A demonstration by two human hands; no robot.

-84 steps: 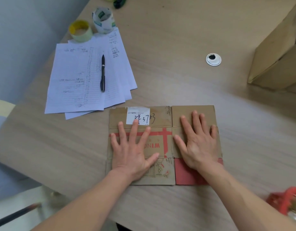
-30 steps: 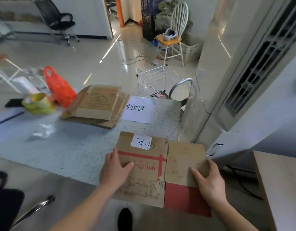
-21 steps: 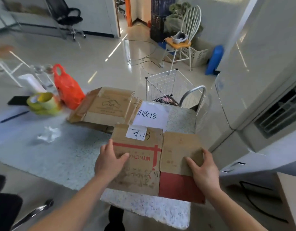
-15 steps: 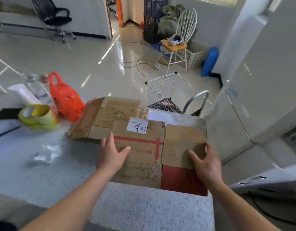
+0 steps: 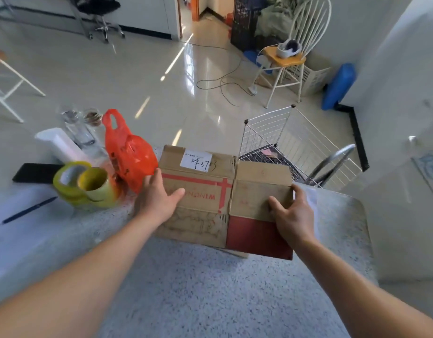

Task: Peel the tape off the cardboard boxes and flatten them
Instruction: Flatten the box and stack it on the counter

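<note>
We see the flattened cardboard box (image 5: pixel 225 198) lying over the far part of the speckled grey surface (image 5: pixel 210 296), its far edge reaching that surface's back rim, a white handwritten label (image 5: pixel 196 161) near that edge. Our left hand (image 5: pixel 154 200) grips the box's left edge: the thumb lies on top by the red stripe, while the other fingers curl round the side (we cannot tell how far under they go). Our right hand (image 5: pixel 294 215) holds the right edge, thumb on the top face, fingers wrapped round the rim. Just left of the box stands an orange plastic bag (image 5: pixel 127 154), touching or nearly touching the cardboard. Beside it sit yellow tape rolls (image 5: pixel 87 184), blurred, and a dark pen (image 5: pixel 30 209) lies further left. Beyond the surface stands a wire basket (image 5: pixel 291 142).
</note>
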